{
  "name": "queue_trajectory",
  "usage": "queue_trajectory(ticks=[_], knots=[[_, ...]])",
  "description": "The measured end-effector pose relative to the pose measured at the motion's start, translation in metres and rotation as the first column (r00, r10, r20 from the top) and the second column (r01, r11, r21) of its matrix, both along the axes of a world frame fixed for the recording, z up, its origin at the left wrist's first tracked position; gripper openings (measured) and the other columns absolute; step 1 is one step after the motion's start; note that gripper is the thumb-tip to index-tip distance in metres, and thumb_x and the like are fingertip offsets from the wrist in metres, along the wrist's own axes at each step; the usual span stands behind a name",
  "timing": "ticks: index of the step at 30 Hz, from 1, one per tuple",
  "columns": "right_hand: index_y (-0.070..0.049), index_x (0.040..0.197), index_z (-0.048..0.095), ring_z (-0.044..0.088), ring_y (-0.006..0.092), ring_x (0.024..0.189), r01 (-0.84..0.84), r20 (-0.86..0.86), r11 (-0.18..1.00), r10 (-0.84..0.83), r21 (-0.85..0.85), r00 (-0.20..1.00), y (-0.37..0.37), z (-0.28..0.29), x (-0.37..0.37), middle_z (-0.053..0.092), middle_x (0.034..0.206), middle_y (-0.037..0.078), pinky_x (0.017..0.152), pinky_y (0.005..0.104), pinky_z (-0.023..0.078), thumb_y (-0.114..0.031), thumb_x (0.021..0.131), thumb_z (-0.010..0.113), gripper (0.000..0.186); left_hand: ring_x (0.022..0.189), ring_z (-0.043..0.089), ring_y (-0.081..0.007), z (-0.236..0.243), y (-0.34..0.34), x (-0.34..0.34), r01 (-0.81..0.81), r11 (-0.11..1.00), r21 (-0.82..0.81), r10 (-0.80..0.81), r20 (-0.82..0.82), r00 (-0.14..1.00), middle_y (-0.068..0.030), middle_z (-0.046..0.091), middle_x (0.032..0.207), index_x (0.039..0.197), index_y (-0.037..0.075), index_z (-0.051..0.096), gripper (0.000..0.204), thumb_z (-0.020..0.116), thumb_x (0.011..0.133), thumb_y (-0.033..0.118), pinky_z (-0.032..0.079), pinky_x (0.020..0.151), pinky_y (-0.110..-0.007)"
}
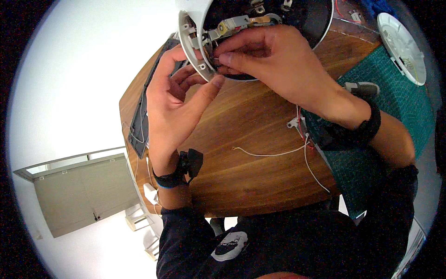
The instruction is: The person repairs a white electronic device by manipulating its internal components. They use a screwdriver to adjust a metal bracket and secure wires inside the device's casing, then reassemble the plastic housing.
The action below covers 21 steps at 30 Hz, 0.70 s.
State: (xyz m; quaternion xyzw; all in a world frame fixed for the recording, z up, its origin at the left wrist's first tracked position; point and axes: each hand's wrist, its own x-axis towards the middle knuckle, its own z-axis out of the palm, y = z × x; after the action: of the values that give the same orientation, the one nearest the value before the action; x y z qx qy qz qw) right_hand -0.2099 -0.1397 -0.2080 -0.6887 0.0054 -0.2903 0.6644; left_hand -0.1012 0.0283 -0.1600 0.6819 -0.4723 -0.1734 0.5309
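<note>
A round white appliance housing (330,16) with a dark inside lies open at the top of the head view. My left hand (169,114) grips its curved white rim (189,39), thumb on the near edge and fingers bent around the outer side. Inside the opening, my right hand (290,65) pinches with thumb and forefinger close to the rim; whatever sits between the fingertips is too small to make out. Just above those fingers runs a metal and plastic mechanism (232,24). Metal clips (258,7) show deeper in the housing.
On the wooden table (232,121) lie a white wire (278,154) and a small white part with wires (295,123). A green cutting mat (371,69) at right bears a grey-handled tool (364,88) and white round cover (390,35). A dark frame (141,125) lies left.
</note>
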Motion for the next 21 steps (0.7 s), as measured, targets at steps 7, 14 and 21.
queue_trajectory(ticks=[7, 14, 21], knots=[[-0.001, 0.104, 0.076, 0.073, 0.0181, 0.088, 0.06, 0.028, 0.997, -0.061, 0.052, 0.998, 0.007, -0.008, 0.004, 0.076, 0.096, 0.013, 0.083, 0.0298, 0.057, -0.015, 0.086, 0.075, 0.023, 0.109, 0.065, -0.0177, 0.004, 0.004, 0.0, 0.001, 0.999, 0.045, 0.0, -0.012, 1.0, -0.0073, 0.064, 0.123, 0.127, 0.003, 0.054, 0.051, 0.075, 0.082, -0.008, 0.053, 0.088, -0.028], [-0.003, 0.104, 0.077, 0.073, 0.0178, 0.086, 0.069, 0.015, 0.996, -0.07, 0.063, 0.997, 0.009, -0.01, 0.003, 0.077, 0.095, 0.012, 0.081, 0.0299, 0.057, -0.016, 0.086, 0.075, 0.023, 0.113, 0.064, -0.0195, 0.004, 0.005, 0.0, 0.021, 0.998, 0.052, -0.024, 0.056, 0.998, -0.0096, 0.054, 0.136, 0.128, 0.002, 0.054, 0.052, 0.077, 0.082, -0.007, 0.054, 0.087, -0.029], [-0.002, 0.101, 0.078, 0.073, 0.0175, 0.085, 0.074, 0.026, 0.997, -0.075, 0.036, 0.997, 0.013, -0.012, 0.003, 0.077, 0.094, 0.012, 0.082, 0.0302, 0.057, -0.016, 0.086, 0.074, 0.021, 0.113, 0.064, -0.0203, 0.003, 0.006, 0.002, 0.023, 0.998, 0.051, -0.024, 0.025, 0.999, -0.0096, 0.053, 0.136, 0.127, 0.003, 0.055, 0.051, 0.077, 0.082, -0.007, 0.055, 0.089, -0.029]])
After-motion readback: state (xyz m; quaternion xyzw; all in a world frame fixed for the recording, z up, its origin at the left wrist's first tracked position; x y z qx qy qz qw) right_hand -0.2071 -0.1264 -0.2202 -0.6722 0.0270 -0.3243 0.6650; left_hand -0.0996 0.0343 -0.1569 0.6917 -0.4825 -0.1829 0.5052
